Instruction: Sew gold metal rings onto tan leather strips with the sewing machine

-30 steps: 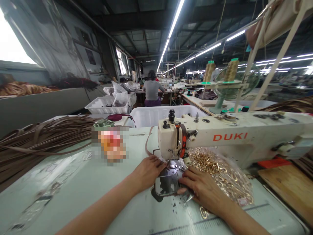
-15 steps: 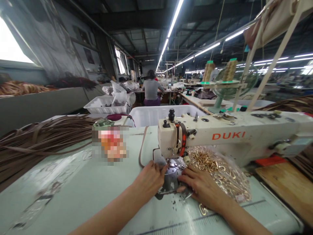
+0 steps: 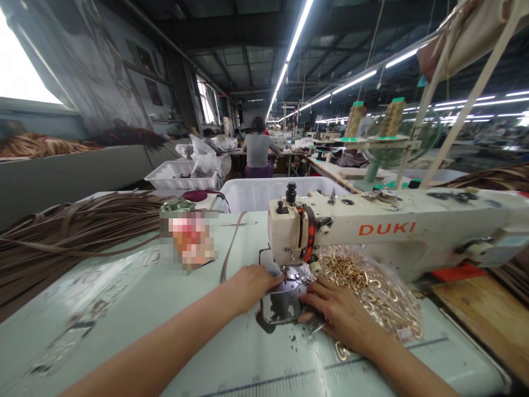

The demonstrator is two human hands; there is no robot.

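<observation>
My left hand (image 3: pixel 248 286) is closed at the left of the presser foot, fingertips pointing toward the needle. A narrow brown strap (image 3: pixel 232 248) runs back across the table from this hand; the gripped part is hidden under the fingers. To the right of the metal needle plate (image 3: pixel 281 306), my right hand (image 3: pixel 336 309) is bent, its fingers and thumb drawn together. What it holds, if anything, I cannot make out. Both hands are below the head of the sewing machine (image 3: pixel 289 237), whose lamp lights the needle area.
A clear bag of gold metal clasps (image 3: pixel 372 286) lies behind my right hand, with a loose clasp (image 3: pixel 341 350) nearer me. Many brown straps (image 3: pixel 95 220) are heaped at left. A white bin (image 3: pixel 256 193) stands beyond the table. A person (image 3: pixel 258 151) sits farther off.
My left hand has shifted slightly left and away from the plate, uncovering more of it. The strap behind it has swung left and straightened. My right hand is nearly unmoved.
</observation>
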